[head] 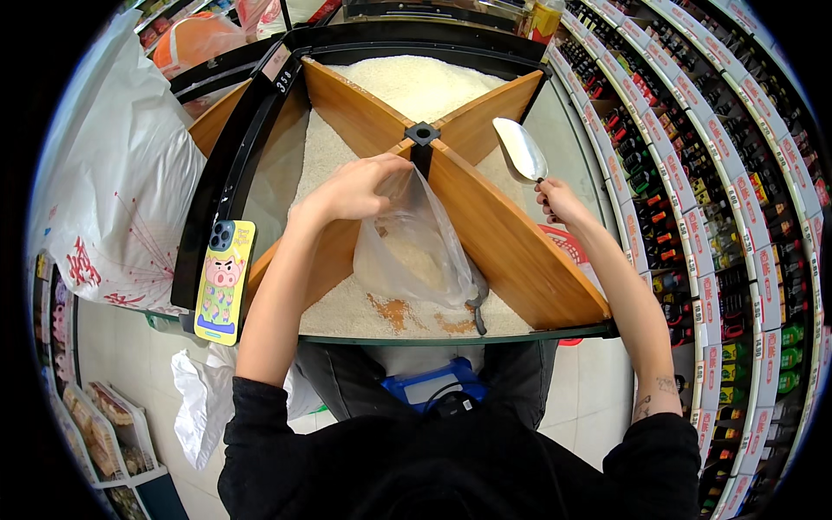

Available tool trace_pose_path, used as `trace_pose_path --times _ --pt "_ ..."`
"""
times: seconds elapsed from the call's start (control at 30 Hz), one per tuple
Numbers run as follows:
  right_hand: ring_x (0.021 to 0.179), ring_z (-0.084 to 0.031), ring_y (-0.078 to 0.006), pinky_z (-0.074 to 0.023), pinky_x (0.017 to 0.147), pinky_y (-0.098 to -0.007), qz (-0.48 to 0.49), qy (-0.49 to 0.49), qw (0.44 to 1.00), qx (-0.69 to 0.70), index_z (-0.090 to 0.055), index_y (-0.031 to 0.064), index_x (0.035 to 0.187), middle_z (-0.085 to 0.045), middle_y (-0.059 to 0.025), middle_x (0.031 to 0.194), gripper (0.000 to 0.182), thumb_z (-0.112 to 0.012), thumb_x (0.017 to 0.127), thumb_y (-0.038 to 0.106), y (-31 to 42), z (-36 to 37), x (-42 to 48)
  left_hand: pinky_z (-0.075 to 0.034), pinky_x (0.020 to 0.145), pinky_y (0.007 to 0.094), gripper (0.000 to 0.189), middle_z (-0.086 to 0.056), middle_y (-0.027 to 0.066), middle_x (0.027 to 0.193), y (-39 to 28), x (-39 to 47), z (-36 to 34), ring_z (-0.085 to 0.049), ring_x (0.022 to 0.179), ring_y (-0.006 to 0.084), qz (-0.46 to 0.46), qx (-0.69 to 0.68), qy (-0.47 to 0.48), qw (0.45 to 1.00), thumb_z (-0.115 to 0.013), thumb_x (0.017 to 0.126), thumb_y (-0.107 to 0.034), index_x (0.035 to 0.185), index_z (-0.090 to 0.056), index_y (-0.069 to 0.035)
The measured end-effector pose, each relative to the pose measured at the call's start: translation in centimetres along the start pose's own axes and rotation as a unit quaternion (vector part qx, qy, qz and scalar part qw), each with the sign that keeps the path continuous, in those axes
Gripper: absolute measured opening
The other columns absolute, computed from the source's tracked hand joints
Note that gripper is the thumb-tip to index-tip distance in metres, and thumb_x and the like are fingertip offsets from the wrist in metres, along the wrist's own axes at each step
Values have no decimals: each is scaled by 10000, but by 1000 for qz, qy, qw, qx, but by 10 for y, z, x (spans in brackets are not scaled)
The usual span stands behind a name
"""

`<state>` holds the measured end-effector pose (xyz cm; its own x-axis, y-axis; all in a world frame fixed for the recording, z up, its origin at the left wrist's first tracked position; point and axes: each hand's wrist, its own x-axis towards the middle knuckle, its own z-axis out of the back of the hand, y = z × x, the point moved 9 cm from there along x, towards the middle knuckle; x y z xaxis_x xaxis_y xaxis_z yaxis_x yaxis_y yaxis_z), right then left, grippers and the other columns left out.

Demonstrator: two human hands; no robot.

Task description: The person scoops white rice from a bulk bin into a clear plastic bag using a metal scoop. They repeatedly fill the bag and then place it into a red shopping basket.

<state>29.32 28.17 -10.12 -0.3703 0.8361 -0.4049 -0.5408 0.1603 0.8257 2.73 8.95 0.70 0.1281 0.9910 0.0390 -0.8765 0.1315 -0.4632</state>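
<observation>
My left hand (pixel 348 192) pinches the top edge of a clear plastic bag (pixel 422 253). Pale rice grains fill the bag's lower part, and it rests on the rice (pixel 338 305) of the front compartment. My right hand (pixel 560 200) grips the handle of a metal scoop (pixel 520 149), raised over the right compartment. Whether the scoop's pale hollow carries grain, I cannot tell. A dark grey handle-like piece (pixel 480 302) lies against the bag's right side. Wooden dividers (pixel 513 240) meet at a black centre post (pixel 422 134).
White grain (pixel 416 84) is heaped in the back compartment. A phone in a yellow case (pixel 225 283) leans on the bin's left rim. A big white plastic bag (pixel 117 188) stands at left. Shelves of bottles (pixel 656 214) line the right. A red basket (pixel 564 244) shows behind the right divider.
</observation>
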Motion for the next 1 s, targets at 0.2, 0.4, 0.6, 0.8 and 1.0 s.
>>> trace_pose_path --times 0.2,0.4,0.6,0.8,1.0 --pt "597 -435 -93 -376 550 -270 180 23 976 -122 -601 4 810 -494 -7 637 269 -491 883 238 67 1 -56 -437 996 385 607 -553 130 1309 2 -3 2 -542 1171 311 -18 12 -18 1000 -564 688 -87 1291 -515 -35" --pt "674 -565 -173 -458 656 -327 317 105 923 -190 -629 -49 820 -626 -104 709 282 -541 818 218 127 -18 -100 -424 1002 386 639 -550 133 1299 0 -1 1 -525 1184 329 13 -7 7 1000 -541 653 -49 1290 -507 -50" --pt "661 -626 -307 -499 666 -372 378 90 845 -367 -665 -35 836 -641 -203 733 228 -550 802 160 148 -57 -131 -424 1006 389 645 -535 133 1317 4 -2 -2 -528 1180 333 1 -15 3 1000 -540 654 -51 1298 -500 -57" --pt "704 -645 -341 -515 669 -411 457 29 772 -440 -653 41 894 -672 -155 758 135 -678 798 133 145 -93 -144 -425 1004 395 658 -537 124 1319 3 0 -1 -525 1184 329 3 1 6 1000 -547 643 -82 1299 -501 -62" --pt "778 -621 -240 -510 602 -369 548 -105 668 -492 -610 71 896 -612 -68 765 133 -662 816 164 159 -89 -170 -425 1003 396 673 -540 117 1318 2 -1 -1 -523 1187 326 9 -3 15 1000 -548 634 -88 1305 -498 -67"
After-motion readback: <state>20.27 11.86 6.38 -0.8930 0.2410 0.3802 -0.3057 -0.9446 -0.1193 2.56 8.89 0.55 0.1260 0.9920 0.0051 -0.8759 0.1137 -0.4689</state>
